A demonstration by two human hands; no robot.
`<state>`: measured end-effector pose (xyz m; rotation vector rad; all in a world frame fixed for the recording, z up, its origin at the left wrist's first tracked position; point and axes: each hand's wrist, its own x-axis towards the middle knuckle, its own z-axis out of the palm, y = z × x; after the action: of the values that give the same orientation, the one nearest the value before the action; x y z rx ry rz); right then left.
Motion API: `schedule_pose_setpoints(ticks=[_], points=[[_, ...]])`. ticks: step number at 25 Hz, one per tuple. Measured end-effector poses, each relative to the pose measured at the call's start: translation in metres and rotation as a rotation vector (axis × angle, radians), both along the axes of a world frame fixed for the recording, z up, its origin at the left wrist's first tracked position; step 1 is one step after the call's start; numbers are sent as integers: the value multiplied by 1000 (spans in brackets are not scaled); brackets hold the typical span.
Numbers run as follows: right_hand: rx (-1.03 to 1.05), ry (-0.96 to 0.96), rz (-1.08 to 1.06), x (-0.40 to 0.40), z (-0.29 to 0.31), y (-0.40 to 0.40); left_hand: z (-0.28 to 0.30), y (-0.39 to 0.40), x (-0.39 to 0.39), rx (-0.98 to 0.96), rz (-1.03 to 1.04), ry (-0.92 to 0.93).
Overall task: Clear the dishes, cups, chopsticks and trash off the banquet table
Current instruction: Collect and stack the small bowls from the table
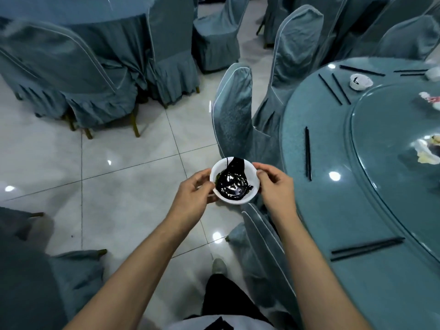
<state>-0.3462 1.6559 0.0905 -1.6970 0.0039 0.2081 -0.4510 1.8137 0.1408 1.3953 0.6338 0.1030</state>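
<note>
A white bowl (pixel 248 198) with a glossy black mass inside is held over the tiled floor, left of the banquet table (pixel 316 210). My left hand (pixel 194 191) grips its left rim and my right hand (pixel 276 184) grips its right rim. On the table lie black chopsticks (pixel 307 153), a second pair (pixel 366 248) near the front edge, and more chopsticks (pixel 334 89) farther back. A small white cup (pixel 359 82) with dark residue stands at the back. Crumpled trash (pixel 428 151) lies on the glass turntable (pixel 381 151).
Chairs in blue-grey covers (pixel 234 110) stand close along the table's left edge, one (pixel 264 246) right below the bowl. Another covered table (pixel 71 10) with chairs is at the far left. Glossy floor tiles (pixel 123 186) stretch between them. My shoe (pixel 219 266) shows below.
</note>
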Motion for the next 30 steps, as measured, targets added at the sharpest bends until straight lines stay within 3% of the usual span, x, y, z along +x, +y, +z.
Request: schedule_pose_setpoints(ticks=[12, 30], points=[[0, 24, 66, 128, -7, 121, -12, 117, 122, 49, 42, 51], [6, 19, -76, 335, 10, 247, -12, 258, 353, 25, -59, 19]])
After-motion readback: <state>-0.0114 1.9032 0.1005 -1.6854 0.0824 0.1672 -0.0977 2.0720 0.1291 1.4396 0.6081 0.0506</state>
